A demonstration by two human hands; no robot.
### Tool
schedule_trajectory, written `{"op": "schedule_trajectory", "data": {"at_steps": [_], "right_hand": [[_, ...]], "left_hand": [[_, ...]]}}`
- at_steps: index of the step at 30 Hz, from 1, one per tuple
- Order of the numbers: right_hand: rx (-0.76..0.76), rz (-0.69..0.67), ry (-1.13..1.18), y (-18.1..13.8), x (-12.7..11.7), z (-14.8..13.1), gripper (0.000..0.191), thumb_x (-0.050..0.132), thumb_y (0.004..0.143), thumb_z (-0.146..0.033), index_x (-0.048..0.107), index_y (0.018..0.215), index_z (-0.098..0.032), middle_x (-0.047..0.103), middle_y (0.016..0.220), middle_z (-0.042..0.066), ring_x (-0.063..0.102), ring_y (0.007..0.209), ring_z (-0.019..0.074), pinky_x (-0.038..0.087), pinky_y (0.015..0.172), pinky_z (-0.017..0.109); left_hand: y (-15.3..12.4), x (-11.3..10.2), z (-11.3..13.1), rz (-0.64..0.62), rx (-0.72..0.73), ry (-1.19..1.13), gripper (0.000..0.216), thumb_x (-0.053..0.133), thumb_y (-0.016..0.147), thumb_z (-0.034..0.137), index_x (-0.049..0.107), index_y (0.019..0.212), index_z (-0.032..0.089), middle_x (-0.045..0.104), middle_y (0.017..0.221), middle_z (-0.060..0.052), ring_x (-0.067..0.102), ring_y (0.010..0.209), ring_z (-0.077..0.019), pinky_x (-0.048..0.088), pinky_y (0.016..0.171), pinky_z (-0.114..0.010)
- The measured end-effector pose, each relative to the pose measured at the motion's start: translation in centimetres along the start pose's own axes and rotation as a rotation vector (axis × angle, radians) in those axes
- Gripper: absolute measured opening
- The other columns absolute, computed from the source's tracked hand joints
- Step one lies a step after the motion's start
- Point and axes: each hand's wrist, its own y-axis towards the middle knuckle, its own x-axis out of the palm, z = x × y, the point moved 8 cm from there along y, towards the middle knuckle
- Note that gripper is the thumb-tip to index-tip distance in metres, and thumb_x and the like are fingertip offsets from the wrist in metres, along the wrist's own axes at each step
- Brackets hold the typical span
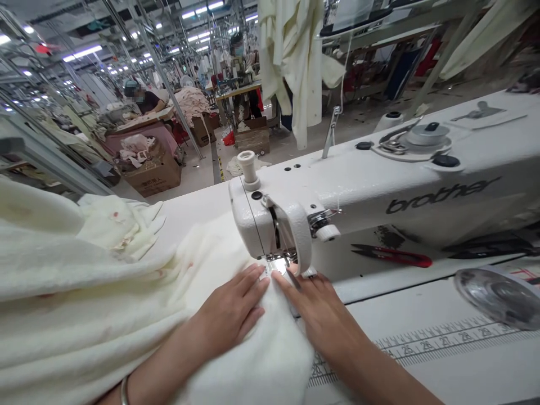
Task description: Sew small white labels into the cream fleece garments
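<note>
My left hand (230,306) lies on a cream, soft-napped cloth (270,354), fingers stretched out flat, tips just left of the presser foot (278,264). On the other side of the foot is my right hand (318,306), its index fingertip touching the cloth. A dark slim pointed tool (293,279) shows between its fingers; its exact kind is unclear. The other right fingers are partly hidden behind the white sewing machine head (270,219). The cloth runs under the foot and spreads in folds over the left of the table, with small reddish marks.
Red-handled thread snips (392,255) lie under the machine arm (422,180). A clear round dish (502,295) sits by the printed ruler (426,343) at right. Beyond are hanging cream garments (295,62), a cardboard box (154,174) and a seated co-worker (147,101).
</note>
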Motion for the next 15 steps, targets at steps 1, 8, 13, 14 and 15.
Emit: {"op": "schedule_trajectory", "data": {"at_steps": [1, 8, 13, 14, 15], "right_hand": [[-0.007, 0.002, -0.006, -0.1, 0.0, 0.0, 0.054, 0.030, 0.080, 0.006, 0.059, 0.120, -0.016, 0.061, 0.108, 0.011, 0.052, 0.107, 0.0228, 0.043, 0.087, 0.036], [-0.012, 0.007, -0.059, 0.0, 0.3, 0.2, 0.051, 0.031, 0.083, 0.005, 0.058, 0.121, -0.017, 0.059, 0.111, 0.013, 0.053, 0.106, 0.0237, 0.047, 0.084, 0.036], [0.007, -0.002, -0.042, -0.2, 0.3, 0.2, 0.053, 0.028, 0.083, 0.006, 0.058, 0.121, -0.016, 0.058, 0.113, 0.014, 0.051, 0.112, 0.0250, 0.049, 0.085, 0.038], [0.010, -0.011, -0.033, -0.3, 0.2, 0.2, 0.053, 0.029, 0.082, 0.006, 0.058, 0.122, -0.015, 0.057, 0.114, 0.014, 0.050, 0.113, 0.0257, 0.050, 0.085, 0.038], [0.011, -0.020, -0.025, -0.3, 0.2, 0.1, 0.053, 0.030, 0.082, 0.006, 0.058, 0.122, -0.015, 0.057, 0.114, 0.015, 0.049, 0.114, 0.0265, 0.051, 0.084, 0.039]], "left_hand": [[0.0, 0.0, 0.0, -0.002, -0.001, -0.015, 0.040, 0.042, 0.093, 0.022, 0.040, 0.131, 0.011, 0.049, 0.132, -0.020, 0.042, 0.130, -0.0273, 0.046, 0.102, -0.045], [0.7, -0.2, -1.0, -0.045, -0.056, -0.057, 0.033, 0.041, 0.092, 0.022, 0.046, 0.123, 0.013, 0.051, 0.127, -0.018, 0.044, 0.127, -0.0290, 0.050, 0.097, -0.046], [1.3, -0.3, -2.2, -0.060, -0.105, -0.097, 0.024, 0.041, 0.092, 0.023, 0.048, 0.115, 0.017, 0.054, 0.118, -0.013, 0.049, 0.118, -0.0256, 0.053, 0.091, -0.041], [1.4, -0.4, -2.3, -0.059, -0.105, -0.102, 0.024, 0.041, 0.092, 0.023, 0.047, 0.115, 0.017, 0.054, 0.117, -0.012, 0.050, 0.117, -0.0245, 0.053, 0.090, -0.040], [1.4, -0.4, -2.4, -0.058, -0.105, -0.103, 0.024, 0.041, 0.093, 0.023, 0.047, 0.115, 0.017, 0.054, 0.117, -0.012, 0.051, 0.116, -0.0238, 0.053, 0.090, -0.039]]}}
